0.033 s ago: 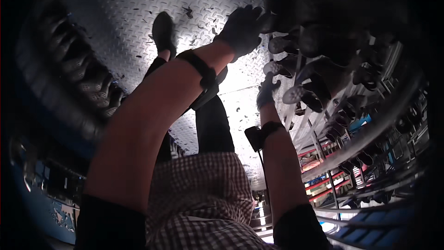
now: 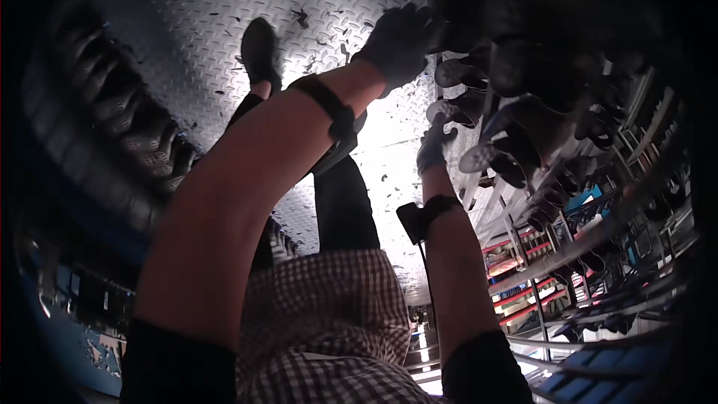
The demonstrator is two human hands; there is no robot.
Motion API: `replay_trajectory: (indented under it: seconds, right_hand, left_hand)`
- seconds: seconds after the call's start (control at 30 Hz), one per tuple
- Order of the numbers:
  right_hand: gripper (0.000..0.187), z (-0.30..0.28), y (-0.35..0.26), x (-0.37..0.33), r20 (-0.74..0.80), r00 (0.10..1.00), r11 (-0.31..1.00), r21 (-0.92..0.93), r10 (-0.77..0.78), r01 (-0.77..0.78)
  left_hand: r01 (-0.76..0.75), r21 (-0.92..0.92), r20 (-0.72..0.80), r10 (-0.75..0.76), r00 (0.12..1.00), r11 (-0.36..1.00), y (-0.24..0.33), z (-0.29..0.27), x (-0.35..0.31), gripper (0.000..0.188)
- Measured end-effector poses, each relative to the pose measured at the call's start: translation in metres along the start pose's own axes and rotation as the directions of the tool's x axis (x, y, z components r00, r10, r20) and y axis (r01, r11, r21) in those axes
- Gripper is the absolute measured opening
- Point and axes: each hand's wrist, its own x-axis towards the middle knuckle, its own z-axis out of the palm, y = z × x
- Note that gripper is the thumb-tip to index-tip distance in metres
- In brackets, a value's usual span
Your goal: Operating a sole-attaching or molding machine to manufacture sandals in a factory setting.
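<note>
My left hand [image 2: 396, 41], in a dark glove, reaches across to the dark upper end of a rack of shoes. Its fingers look stretched out, but their tips fade into the dark shapes there, so any contact is hidden. My right hand [image 2: 434, 144], gloved too, is lower down at the rack's near side. Its thumb stands apart from the fingers, close to the pale end of a dark shoe [image 2: 440, 111]; whether they touch cannot be made out. Below it to the right sits another dark shoe with a pale, dotted end [image 2: 479, 158].
Metal rack bars [image 2: 479, 202] run along the right, with several more dark shoes. Another row of dark shoes [image 2: 142, 142] lines the left. The floor [image 2: 329, 0] is patterned metal plate with dark scraps. Red-edged shelves [image 2: 523, 295] stand at lower right.
My left hand has shifted very slightly right and up, toward the dark shapes. My shoe on the floor appears a little farther left. My right hand has hardly moved.
</note>
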Motion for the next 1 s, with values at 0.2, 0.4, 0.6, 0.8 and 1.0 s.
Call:
replay_trajectory:
  seconds: [0.2,0.4,0.6,0.8,1.0]
  right_hand:
    - [0.074,0.110,-0.013,0.030,-0.188,0.962,0.978,0.030,-0.198,0.207]
    - [0.058,0.127,-0.060,0.038,-0.185,0.979,0.753,0.632,-0.084,0.184]
    - [0.028,0.143,-0.085,0.051,0.334,0.897,0.454,0.777,0.290,-0.436]
    - [0.041,-0.017,0.050,0.122,-0.071,0.715,0.716,-0.159,-0.695,0.680]
    - [0.033,0.066,-0.040,-0.182,0.654,0.582,0.723,-0.077,-0.483,0.687]
  left_hand:
    - [-0.046,-0.073,-0.287,0.023,0.958,0.996,-0.069,0.098,0.043,0.028]
    - [-0.111,-0.205,-0.312,0.042,0.949,0.972,-0.075,0.143,0.110,0.022]
    - [-0.069,-0.195,-0.300,0.008,0.954,0.978,-0.079,0.144,0.098,0.022]
    - [0.035,-0.290,-0.313,-0.129,0.941,0.956,-0.012,0.079,0.026,0.023]
    - [0.693,-0.120,-0.028,-0.700,0.714,0.711,-0.076,-0.159,-0.201,0.035]
